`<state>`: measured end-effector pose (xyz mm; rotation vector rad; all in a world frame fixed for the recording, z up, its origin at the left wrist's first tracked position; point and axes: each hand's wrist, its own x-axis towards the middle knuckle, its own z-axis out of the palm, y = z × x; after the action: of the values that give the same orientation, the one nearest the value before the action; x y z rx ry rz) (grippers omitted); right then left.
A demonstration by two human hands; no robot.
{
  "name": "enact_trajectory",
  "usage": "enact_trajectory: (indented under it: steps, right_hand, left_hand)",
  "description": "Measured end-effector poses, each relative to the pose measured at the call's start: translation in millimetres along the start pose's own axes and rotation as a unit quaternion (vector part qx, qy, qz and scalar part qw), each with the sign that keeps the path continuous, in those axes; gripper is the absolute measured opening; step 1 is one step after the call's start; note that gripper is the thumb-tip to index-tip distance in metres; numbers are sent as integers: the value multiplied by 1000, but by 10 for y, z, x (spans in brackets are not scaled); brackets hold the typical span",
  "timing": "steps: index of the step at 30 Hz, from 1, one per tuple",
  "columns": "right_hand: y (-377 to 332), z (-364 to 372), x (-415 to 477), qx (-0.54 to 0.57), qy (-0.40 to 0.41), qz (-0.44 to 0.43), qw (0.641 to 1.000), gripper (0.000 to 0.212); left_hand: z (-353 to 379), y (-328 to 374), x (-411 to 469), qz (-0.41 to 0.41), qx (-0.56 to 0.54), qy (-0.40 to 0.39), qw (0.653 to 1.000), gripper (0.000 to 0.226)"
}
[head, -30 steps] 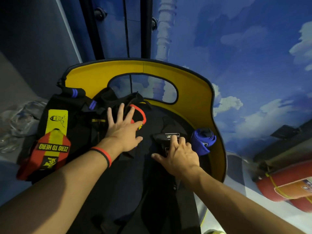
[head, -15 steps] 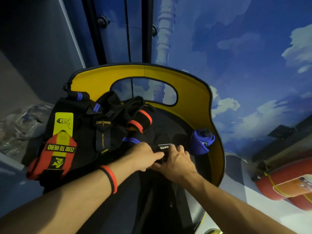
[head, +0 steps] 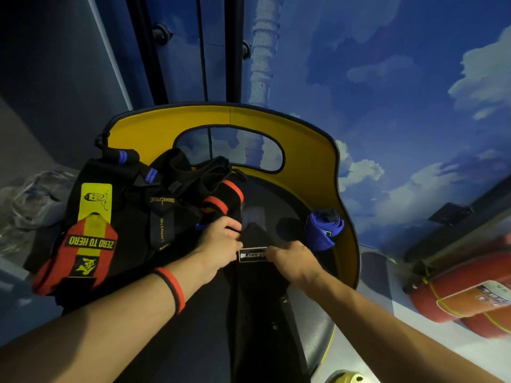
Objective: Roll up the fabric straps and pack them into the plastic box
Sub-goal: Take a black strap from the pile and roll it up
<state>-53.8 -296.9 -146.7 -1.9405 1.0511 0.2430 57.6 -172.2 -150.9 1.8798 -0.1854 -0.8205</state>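
We pinch end of long black fabric strap (head: 253, 255), left hand (head: 221, 244) plus right hand (head: 293, 261); blue rolled strap (head: 322, 230) done, black-red strap pile (head: 124, 217) waiting.

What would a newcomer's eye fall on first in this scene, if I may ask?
The bright yellow curved panel at the back stands out first. At the centre, the left hand and right hand grip a black strap. A red and yellow ZERO TO HERO strap lies at left, a rolled blue strap at right.
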Motion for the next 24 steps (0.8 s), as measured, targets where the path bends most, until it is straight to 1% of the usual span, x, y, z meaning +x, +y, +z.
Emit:
enact_trajectory:
  steps: [1,3,5,7,10,11,14,16,19,21,24]
  right_hand:
    - [-20,8,-2,11,-1,2,1000,24]
    - [-34,44,35,-15,-1,-15,1000,15]
    - [-29,72,48,-32,-1,-17,999,15]
    - [-7,86,64,-23,15,-21,999,15]
    - [41,92,68,15,33,-19,999,15]
    - [51,89,57,34,33,-19,999,14]
    - [68,88,20,86,21,-13,996,14]
    - [75,71,-15,130,18,-12,991,15]
    - [78,-10,-100,231,15,-33,972,20]
    - [44,-91,-168,315,19,-50,947,25]
    - [-32,-242,-253,411,40,-94,906,28]
  left_hand:
    - [14,-7,32,0,-5,3,1000,34]
    - [45,-44,94,-1,9,2,1000,35]
    - [94,-67,141,4,69,-4,998,41]
    - [165,-68,146,6,131,-18,991,52]
    - [255,-69,84,1,169,-17,985,59]
    - [265,-76,79,-3,159,-9,987,58]
    - [212,-53,52,-33,46,11,998,45]
    - [167,-37,27,-28,-21,20,999,37]
    - [157,23,-87,31,-62,5,998,35]
    - [143,65,-125,75,-81,3,994,39]
    - [92,186,-155,138,-95,37,985,47]
